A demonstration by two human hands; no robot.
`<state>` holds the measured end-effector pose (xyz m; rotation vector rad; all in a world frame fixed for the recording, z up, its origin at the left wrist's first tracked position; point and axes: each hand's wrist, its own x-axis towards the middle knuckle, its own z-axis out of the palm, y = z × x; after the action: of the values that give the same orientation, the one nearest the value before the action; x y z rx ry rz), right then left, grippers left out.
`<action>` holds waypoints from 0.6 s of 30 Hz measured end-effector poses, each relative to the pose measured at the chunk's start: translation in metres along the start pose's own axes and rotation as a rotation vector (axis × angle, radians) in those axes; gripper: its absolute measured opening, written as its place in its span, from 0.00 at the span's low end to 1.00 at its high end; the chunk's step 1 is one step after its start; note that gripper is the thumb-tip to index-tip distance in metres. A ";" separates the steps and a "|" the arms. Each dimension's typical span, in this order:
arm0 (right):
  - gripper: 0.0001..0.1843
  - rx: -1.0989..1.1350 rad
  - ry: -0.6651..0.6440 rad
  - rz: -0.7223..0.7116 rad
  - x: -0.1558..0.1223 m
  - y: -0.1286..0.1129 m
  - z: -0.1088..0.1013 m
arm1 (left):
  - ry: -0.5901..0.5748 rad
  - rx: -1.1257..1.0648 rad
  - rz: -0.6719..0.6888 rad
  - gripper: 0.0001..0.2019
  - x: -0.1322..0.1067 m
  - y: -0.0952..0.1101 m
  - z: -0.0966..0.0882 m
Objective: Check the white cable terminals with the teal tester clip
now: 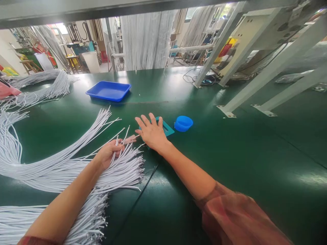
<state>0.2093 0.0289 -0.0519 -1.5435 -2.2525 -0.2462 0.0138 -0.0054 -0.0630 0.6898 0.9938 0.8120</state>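
Note:
Thin white cables point(76, 163) lie in a thick bundle on the left, their stripped-looking ends fanned toward the middle. My left hand point(111, 152) is closed around a few white cables at the bundle's edge; one end points toward my right hand. Fingers spread, my right hand point(153, 134) lies palm down over a flat teal plate point(169, 130) with a slot in it, covering most of it. What is under the palm is hidden. Just right of the plate sits a small round blue cup point(184, 123).
A shallow blue tray point(109, 90) stands farther back on the green table point(230, 163). More cable bundles lie at the far left point(57, 85) and front left point(84, 217). White metal legs point(245, 75) are fixed to the tabletop at right. Cables hang behind the table.

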 end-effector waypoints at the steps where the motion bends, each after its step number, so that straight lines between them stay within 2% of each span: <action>1: 0.25 0.008 -0.018 0.014 0.000 0.001 0.001 | -0.002 0.001 0.001 0.12 0.000 -0.001 -0.001; 8: 0.24 0.074 -0.055 0.020 0.000 0.001 0.005 | -0.009 0.014 0.072 0.14 -0.010 0.003 -0.007; 12: 0.22 0.144 -0.017 0.024 0.002 0.002 0.001 | -0.016 0.060 0.136 0.15 -0.019 0.008 -0.007; 16: 0.15 0.406 0.060 0.005 0.005 -0.006 -0.013 | -0.070 0.198 0.139 0.12 -0.028 0.012 -0.004; 18: 0.11 0.579 0.057 -0.008 0.003 -0.015 -0.022 | -0.100 0.295 0.125 0.13 -0.032 0.014 -0.002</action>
<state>0.1989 0.0181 -0.0293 -1.1964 -2.0345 0.3319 -0.0013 -0.0248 -0.0385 1.0449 0.9968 0.7374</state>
